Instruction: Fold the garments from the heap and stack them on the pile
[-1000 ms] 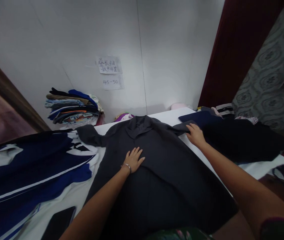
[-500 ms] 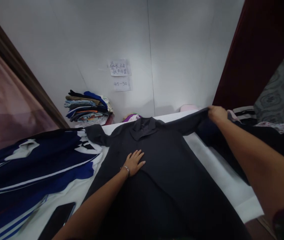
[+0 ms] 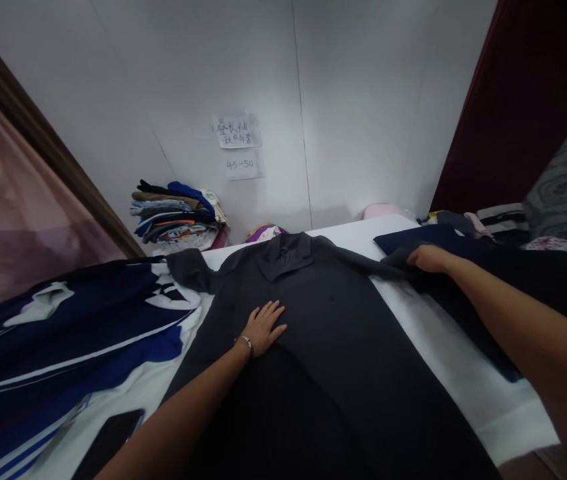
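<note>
A dark grey long garment with a collar, like a coat (image 3: 323, 320), lies spread out on the white table (image 3: 358, 233), its collar towards the wall. My left hand (image 3: 263, 328) rests flat on its chest with the fingers spread; a bracelet circles the wrist. Out to the right, my right hand (image 3: 428, 259) is closed on the end of the coat's right-side sleeve, which stretches away from the shoulder. The opposite sleeve (image 3: 190, 268) lies bent at the left. The coat's lower part runs out of view at the bottom.
Navy and white striped clothes (image 3: 78, 333) cover the left side, near a black phone (image 3: 113, 443). A stack of folded clothes (image 3: 178, 213) stands by the wall (image 3: 363, 100), below paper notes (image 3: 240, 147). Dark clothing (image 3: 503, 287) lies at the right.
My right hand has moved down and slightly towards me with the sleeve end, lowering the sleeve. My left hand stays flat on the coat.
</note>
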The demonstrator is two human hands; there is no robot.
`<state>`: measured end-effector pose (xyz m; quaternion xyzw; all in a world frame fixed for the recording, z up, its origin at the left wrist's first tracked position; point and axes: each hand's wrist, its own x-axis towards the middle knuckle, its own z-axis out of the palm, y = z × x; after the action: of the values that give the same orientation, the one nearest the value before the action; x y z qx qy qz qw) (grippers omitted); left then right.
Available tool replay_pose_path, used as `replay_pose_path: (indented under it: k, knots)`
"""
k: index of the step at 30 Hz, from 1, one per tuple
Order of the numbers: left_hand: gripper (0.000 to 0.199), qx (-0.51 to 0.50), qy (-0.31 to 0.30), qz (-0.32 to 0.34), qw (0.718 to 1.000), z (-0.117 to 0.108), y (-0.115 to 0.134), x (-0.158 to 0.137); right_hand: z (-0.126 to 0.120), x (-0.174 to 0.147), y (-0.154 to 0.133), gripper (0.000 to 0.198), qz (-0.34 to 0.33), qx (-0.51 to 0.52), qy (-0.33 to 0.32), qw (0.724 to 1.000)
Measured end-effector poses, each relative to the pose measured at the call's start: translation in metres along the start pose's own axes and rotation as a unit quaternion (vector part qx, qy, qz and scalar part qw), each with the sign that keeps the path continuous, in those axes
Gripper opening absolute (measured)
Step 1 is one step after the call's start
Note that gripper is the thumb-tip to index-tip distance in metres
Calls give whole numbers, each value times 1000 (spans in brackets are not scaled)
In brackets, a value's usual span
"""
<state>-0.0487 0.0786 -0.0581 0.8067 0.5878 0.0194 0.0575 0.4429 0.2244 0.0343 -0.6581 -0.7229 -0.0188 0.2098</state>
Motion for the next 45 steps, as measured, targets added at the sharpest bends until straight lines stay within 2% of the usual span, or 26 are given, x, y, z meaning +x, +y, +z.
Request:
replay_pose_path:
  k: [4, 8, 12, 16, 20, 23, 27, 29, 32, 36, 38, 42, 45]
  knots:
    - [57, 6, 0, 0, 1000, 0, 0, 0, 8, 31, -29, 35, -34, -5, -130, 991]
    - [57, 3, -2, -3, 1000, -2, 2, -1, 51, 33, -59, 38, -51, -4, -191, 980]
    - [56, -5, -6, -5, 1000, -2, 2, -1, 89, 19, -72, 39, -47, -21, -231, 971]
    - [56, -8, -1, -1, 1000, -2, 1, -1, 98, 12, -73, 38, -17, -40, -231, 972]
    - [56, -6, -7, -7, 1000, -3, 2, -2, 91, 11, -73, 29, 19, -49, -223, 973]
    - [56, -3, -11, -10, 1000, -4, 3, -2, 70, 25, -69, 24, 36, -57, -196, 978]
    - [56, -5, -11, -12, 1000, -4, 3, -2, 28, 63, -63, 32, 64, -89, -105, 988]
    - [56, -8, -11, -12, 1000, -4, 3, -2, 19, 77, -66, 36, 66, -104, -65, 990]
    - [57, -15, -9, -13, 1000, -4, 3, -3, 36, 70, -72, 39, 61, -113, -53, 990]
    - [58, -22, -5, -5, 1000, -2, 3, -4, 81, 33, -67, 34, 75, -113, -102, 986]
    - [58, -23, -4, -5, 1000, -1, 3, -4, 92, 23, -58, 34, 83, -112, -119, 983]
    - [58, -26, 1, -6, 1000, 0, 4, -3, 83, 33, -53, 31, 91, -104, -152, 979]
    - [58, -28, 1, -6, 1000, 0, 7, -2, 70, 31, -71, 39, 31, -66, -117, 990]
